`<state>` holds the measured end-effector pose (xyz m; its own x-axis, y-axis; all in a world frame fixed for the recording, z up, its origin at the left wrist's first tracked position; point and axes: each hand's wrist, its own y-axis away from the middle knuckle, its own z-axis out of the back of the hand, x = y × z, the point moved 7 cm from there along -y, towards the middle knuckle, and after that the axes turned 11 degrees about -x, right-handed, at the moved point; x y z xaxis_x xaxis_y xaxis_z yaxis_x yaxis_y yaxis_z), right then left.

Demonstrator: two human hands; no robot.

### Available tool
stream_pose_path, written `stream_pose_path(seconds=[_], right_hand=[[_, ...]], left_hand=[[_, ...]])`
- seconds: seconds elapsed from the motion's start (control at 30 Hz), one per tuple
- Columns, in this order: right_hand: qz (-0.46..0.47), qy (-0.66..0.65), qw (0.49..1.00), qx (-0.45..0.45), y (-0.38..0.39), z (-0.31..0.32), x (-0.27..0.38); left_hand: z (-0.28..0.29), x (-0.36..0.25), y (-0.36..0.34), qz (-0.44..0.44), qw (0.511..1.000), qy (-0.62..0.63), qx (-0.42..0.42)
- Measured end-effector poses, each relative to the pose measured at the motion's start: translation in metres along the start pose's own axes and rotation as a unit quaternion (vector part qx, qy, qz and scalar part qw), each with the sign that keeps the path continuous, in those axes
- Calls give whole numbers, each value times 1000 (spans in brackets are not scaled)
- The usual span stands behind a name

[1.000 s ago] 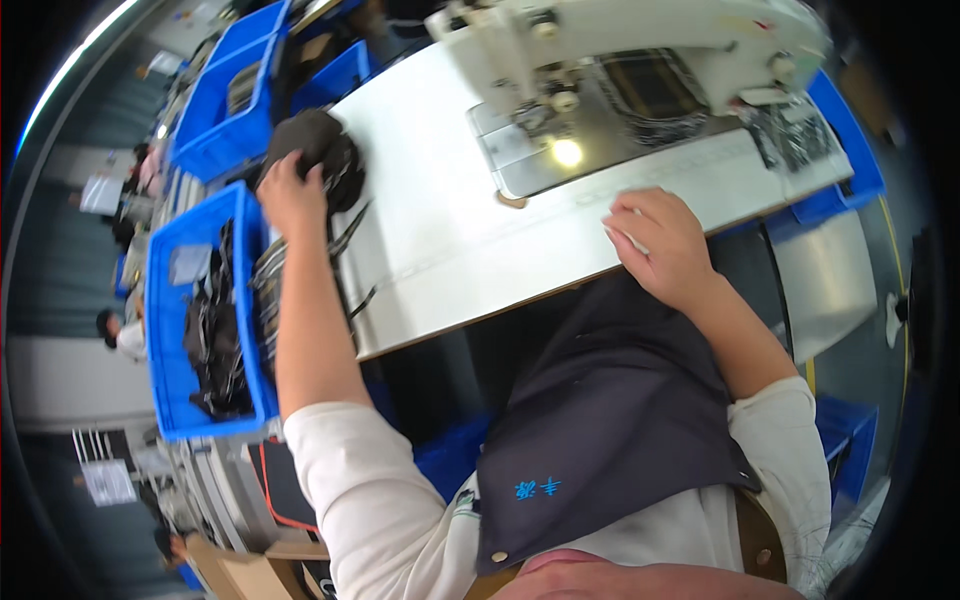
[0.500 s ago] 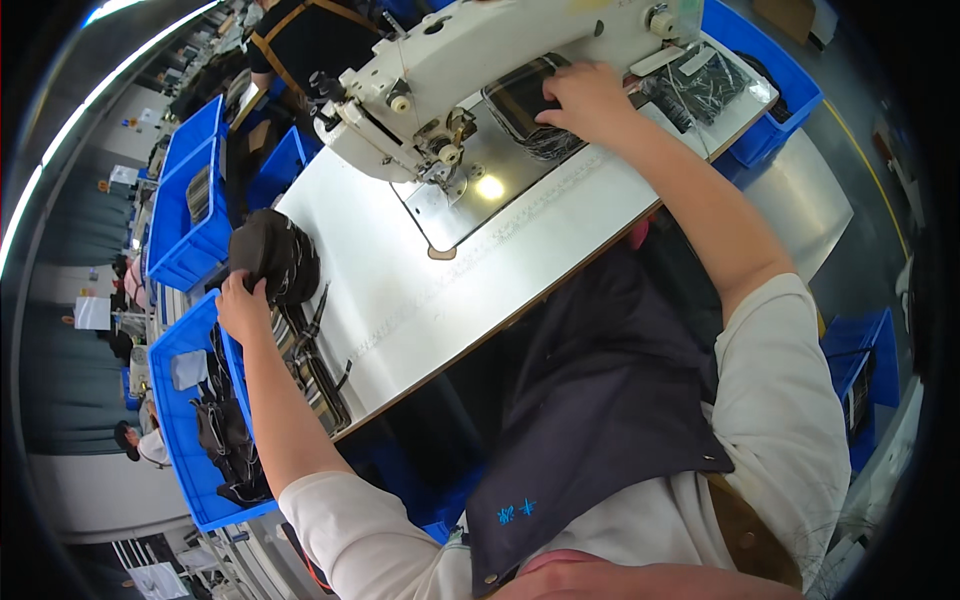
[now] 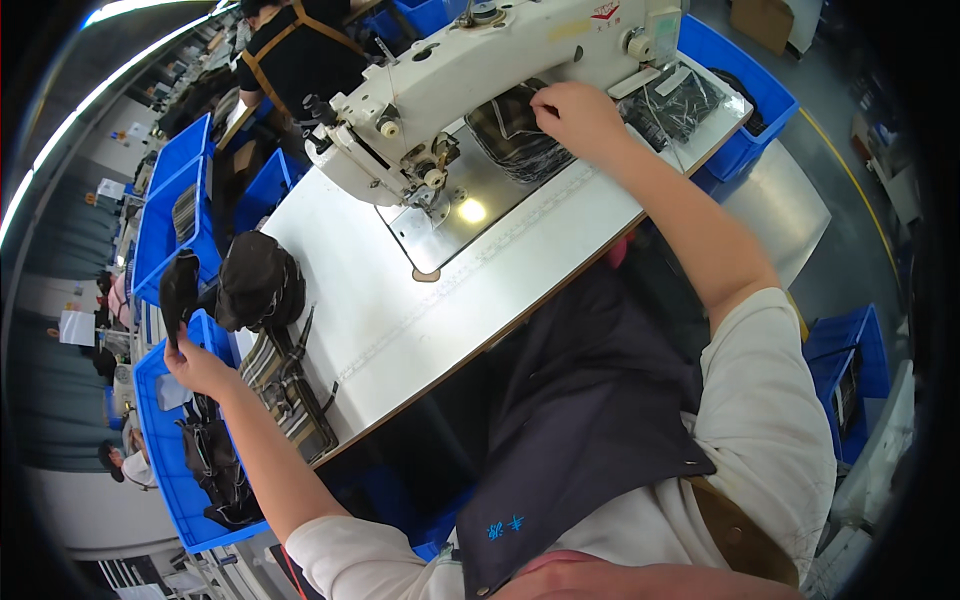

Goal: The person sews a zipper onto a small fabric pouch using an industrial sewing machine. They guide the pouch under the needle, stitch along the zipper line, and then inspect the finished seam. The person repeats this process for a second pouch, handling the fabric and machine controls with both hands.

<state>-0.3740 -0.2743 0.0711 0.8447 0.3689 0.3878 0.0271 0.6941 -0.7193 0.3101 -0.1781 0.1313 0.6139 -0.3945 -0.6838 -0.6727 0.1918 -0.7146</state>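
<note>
My left hand (image 3: 195,365) pinches a dark brown fabric piece (image 3: 179,285), held up over the near blue bin (image 3: 155,433) at the left, beside a dark fabric pile (image 3: 250,280) on the white table (image 3: 410,350). Striped fabric pieces (image 3: 280,400) with dark straps lie below that pile. My right hand (image 3: 570,118) has its fingers closed on the edge of a stack of plaid pieces (image 3: 500,145) under the arm of the white sewing machine (image 3: 450,55). The needle area (image 3: 435,195) is lit by a small lamp.
More blue bins (image 3: 175,230) line the far left. A person (image 3: 295,55) in dark top and tan straps works behind the machine. Plastic bags (image 3: 680,105) lie at the table's right end, beside another bin (image 3: 730,155). A further bin (image 3: 845,370) stands low at right.
My right hand moved from the table's front up to the plaid stack. My left hand has lifted a dark piece from the pile and drawn it down-left over the bin. The view has shifted.
</note>
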Motion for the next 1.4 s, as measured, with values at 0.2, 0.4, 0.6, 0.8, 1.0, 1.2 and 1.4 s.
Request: stream_pose_path(seconds=[0.2,0.4,0.6,0.8,1.0,1.2,1.4], right_hand=[[146,-161,975,-52,89,26,77],[253,-165,936,179,184,-57,160],[213,-190,936,205,155,-96,195],[-355,-663,540,378,182,-77,186],[-458,-637,507,357,198,-54,185],[-303,-626,582,422,189,-32,179],[-297,-644,556,434,192,-24,182]], left_hand=[[6,-59,119,257,953,142,70],[30,-37,207,386,893,192,131],[40,-94,235,392,861,289,147],[49,-146,282,403,865,258,155],[40,-157,318,450,825,236,247],[24,-160,333,500,762,224,346],[10,-163,343,505,720,186,439]])
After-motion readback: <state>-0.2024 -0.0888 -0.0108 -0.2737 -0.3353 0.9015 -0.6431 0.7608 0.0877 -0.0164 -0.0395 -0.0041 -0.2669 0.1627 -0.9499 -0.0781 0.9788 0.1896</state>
